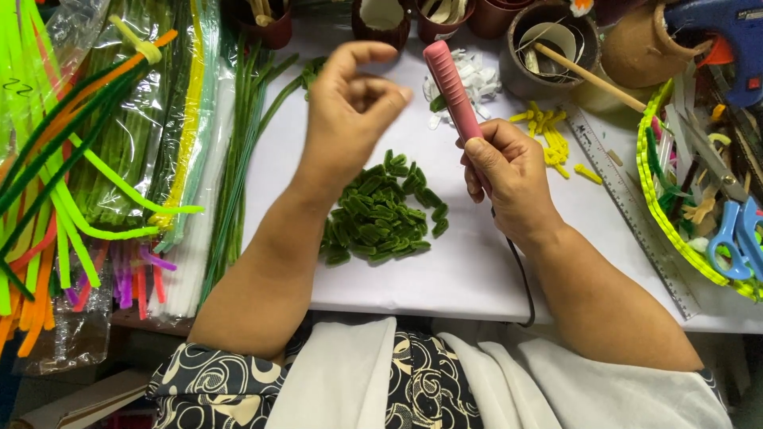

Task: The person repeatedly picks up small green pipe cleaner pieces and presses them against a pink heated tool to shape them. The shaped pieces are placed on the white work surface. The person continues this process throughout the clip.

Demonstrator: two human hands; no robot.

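**Pink iron in one hand, green pieces heaped on the bench**

While the right hand (509, 171) grips the lower end of a pink flat iron (455, 87), its fingers wrapped tight round the handle, the tool stands tilted up toward the top centre of the frame, and a dark cord (520, 278) runs down from under the wrist. The left hand (350, 111) hovers at upper centre, just left of the iron; its fingers are loosely curled with thumb and fingertips nearly meeting, and whether they pinch anything I cannot tell. Below and between both hands, a pile of small green flattened pieces (381, 210) lies on the white bench (477, 262). Bundles of coloured pipe cleaners (95, 159) fill the left side. Yellow bits (550, 135) and a ruler (636, 214) lie to the right, near a basket (660, 214) with blue scissors (735, 234).
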